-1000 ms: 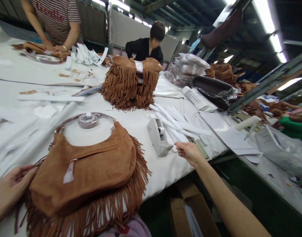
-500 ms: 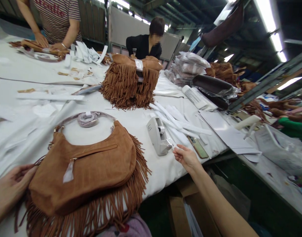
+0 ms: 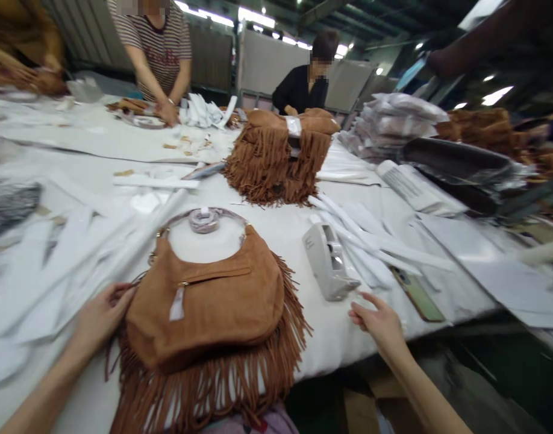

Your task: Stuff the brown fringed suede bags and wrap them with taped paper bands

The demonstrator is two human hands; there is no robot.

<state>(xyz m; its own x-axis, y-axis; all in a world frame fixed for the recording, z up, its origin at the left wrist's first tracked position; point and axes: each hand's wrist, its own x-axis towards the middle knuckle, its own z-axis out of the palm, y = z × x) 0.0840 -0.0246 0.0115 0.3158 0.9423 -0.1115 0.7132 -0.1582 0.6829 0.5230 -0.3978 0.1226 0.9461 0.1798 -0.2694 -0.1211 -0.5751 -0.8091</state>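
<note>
A brown suede handbag (image 3: 213,301) with long fringe lies in front of me, its front zip pull wrapped in white. Its handle arches at the top, with a wrapped, coiled strap (image 3: 204,220) inside the arch. My left hand (image 3: 98,316) is closed at the bag's left edge, fingertips pinching thin brown fringe strands. My right hand (image 3: 378,319) is held just off the front of a white tape dispenser (image 3: 328,265), thumb and fingers drawn together. Whatever is between those fingertips is too small to make out.
A stack of fringed brown bags (image 3: 279,157) stands behind. White strips (image 3: 371,241) and a green phone (image 3: 416,295) lie to the right, wrapped packages (image 3: 389,123) farther back. Several people work across the table. The table's front edge runs below my right hand.
My view has swung left, so everything sits farther right. My right hand has drawn slightly away from the dispenser's front, where a thin strip showed at its fingers. My left hand stays at the bag.
</note>
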